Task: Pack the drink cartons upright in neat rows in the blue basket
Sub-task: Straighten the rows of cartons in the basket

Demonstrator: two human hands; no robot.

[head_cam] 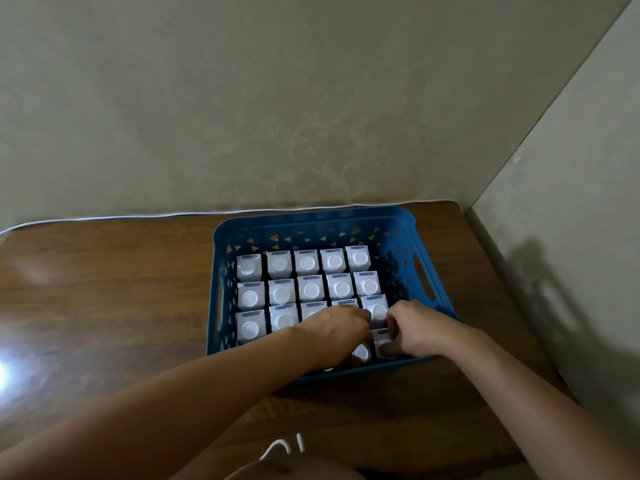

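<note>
The blue basket (311, 225) stands on the brown table toward the back right. White drink cartons (309, 288) with round white caps stand upright inside it in three full rows. A fourth row at the near wall is partly hidden by my hands. My left hand (334, 332) reaches into the near right part of the basket, fingers curled over a carton (362, 352). My right hand (414, 329) is beside it, fingers closed on the rightmost near carton (381, 341).
The wooden table (104, 306) meets a beige wall behind and another wall on the right. A thin white cable (138, 216) runs along the table's back edge. A white cord (277, 446) lies at the near edge.
</note>
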